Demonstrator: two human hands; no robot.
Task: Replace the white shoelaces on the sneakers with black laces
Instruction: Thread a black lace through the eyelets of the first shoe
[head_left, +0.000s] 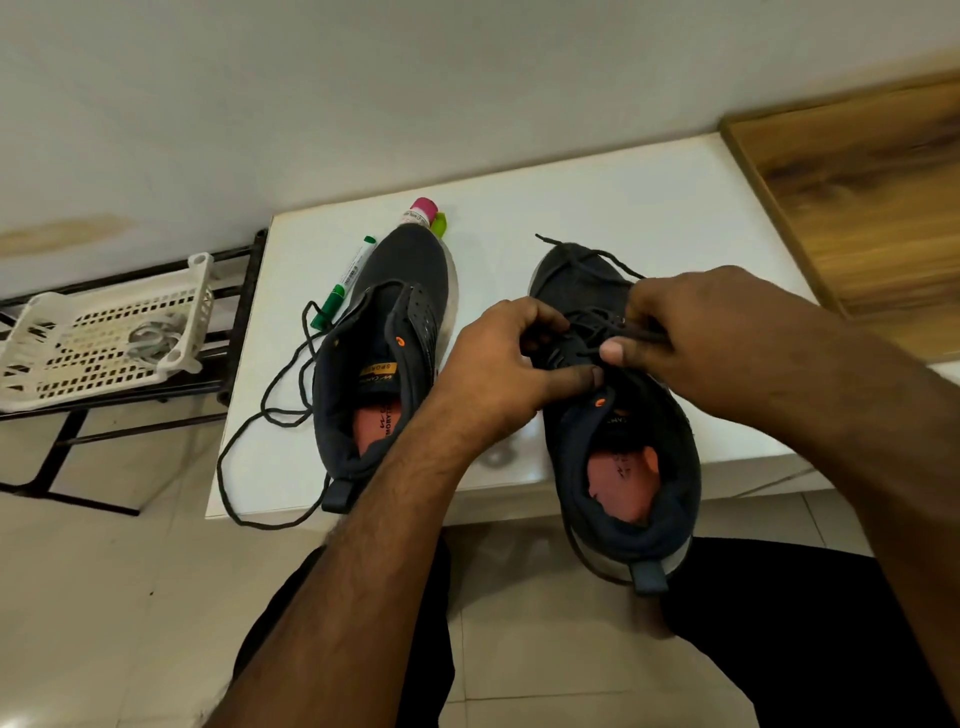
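Right hand (691, 322) pinching black lace (631, 332), feeding eyelet; left hand (498, 358) gripping right sneaker (623, 415), steadying it; left sneaker (384, 364) waiting unlaced.

A green-capped marker (344, 281) lies on the white tabletop (649, 208). Farther back stands a small bottle with a pink cap (418, 212), a lime-green object (440, 223) just beside it. Left of the table, a white perforated plastic basket (98, 343) sits on a black metal rack (236, 322). A wooden panel (862, 187) borders the table's right side.
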